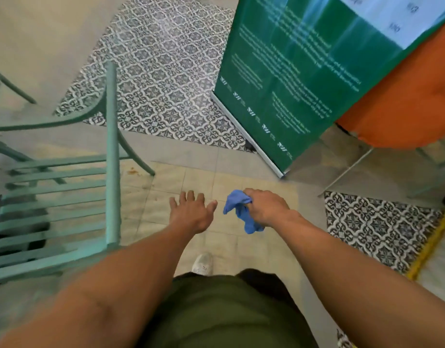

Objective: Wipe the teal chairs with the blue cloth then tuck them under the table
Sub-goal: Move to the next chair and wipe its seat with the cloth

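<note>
Head view: right hand (265, 209) clutches the bunched blue cloth (241, 212) over bare floor; left hand (191, 212) hangs spread and empty. Nearest teal chair (65, 197) stands apart at left. Dangling cloth could slip loose or brush the dirty floor.

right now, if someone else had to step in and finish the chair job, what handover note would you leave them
Left hand: open, fingers spread, holding nothing, in the air over the floor just right of the teal chair.
Right hand: grips the bunched blue cloth, which hangs free and touches no chair.
The slatted chair stands out in the open at the left; no table it belongs under is identifiable here.
Done: cannot tell whether it has been wiped.
Left: wipe if needed, tuck it under the table, then any other chairs.
</note>
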### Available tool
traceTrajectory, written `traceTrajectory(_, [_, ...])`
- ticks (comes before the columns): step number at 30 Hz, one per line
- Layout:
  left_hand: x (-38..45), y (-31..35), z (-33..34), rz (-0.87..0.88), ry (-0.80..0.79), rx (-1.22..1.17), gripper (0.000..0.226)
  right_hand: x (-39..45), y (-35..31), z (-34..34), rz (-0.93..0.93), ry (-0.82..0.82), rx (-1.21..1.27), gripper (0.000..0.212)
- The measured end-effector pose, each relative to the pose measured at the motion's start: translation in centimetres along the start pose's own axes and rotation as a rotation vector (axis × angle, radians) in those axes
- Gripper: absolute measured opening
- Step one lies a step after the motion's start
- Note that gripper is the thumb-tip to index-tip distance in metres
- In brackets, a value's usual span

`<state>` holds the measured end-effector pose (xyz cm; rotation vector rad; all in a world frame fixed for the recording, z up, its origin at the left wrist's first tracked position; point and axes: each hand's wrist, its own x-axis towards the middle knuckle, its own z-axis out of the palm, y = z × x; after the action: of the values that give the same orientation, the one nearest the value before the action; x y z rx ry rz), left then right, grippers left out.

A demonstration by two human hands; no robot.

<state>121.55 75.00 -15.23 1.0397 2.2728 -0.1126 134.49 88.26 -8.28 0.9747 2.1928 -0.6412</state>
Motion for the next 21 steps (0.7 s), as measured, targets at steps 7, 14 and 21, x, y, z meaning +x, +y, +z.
traceTrajectory(7, [11.3,-0.3,-8.4,-0.161,0.104,-0.067,0.064,13.5,-1.7,-10.9,-0.171,0.126,-0.066,0.038])
traceTrajectory(14, [23.2,-0.3,-15.3,-0.400,0.082,-0.179,0.065,27.7,-6.1,-22.7,-0.350,0.030,-0.177,0.048])
traceTrajectory(21, [32.9,-0.6,-24.6,-0.621,0.128,-0.343,0.067,37.2,-12.4,-34.4,-0.501,-0.034,-0.343,0.057])
